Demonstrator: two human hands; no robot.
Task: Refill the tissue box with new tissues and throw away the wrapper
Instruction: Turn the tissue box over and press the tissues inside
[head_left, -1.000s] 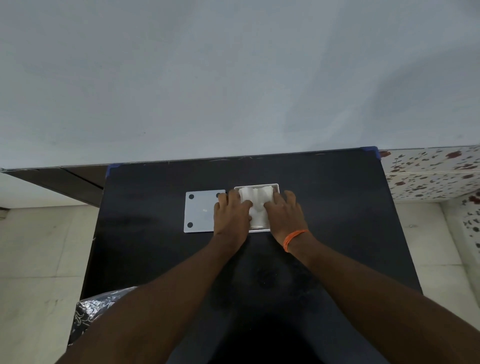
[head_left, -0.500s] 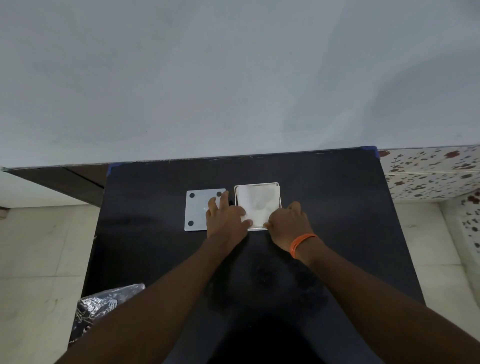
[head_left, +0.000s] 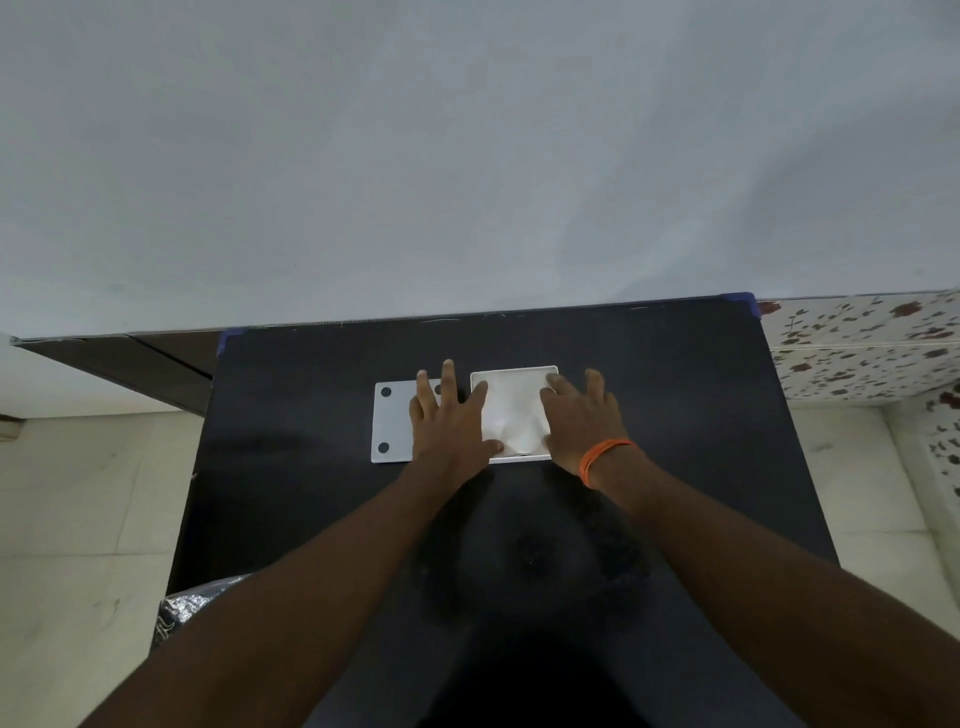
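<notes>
A white square tissue box lies open-side up on the black table, with white tissues filling it. To its left its flat white cover, with black round feet, rests on the table. My left hand is spread flat over the box's left edge and part of the cover, thumb on the tissues. At the box's right edge my right hand, with an orange band at the wrist, presses down with fingers apart. No wrapper can be made out on the table.
A dark crinkled plastic bag shows at the table's near left edge, over the pale tiled floor. A grey wall rises right behind the table. A speckled tiled ledge stands to the right.
Both hands moved off the middle of the tissues and spread outward to the box's left and right edges. The tissues lie flatter in the box.
</notes>
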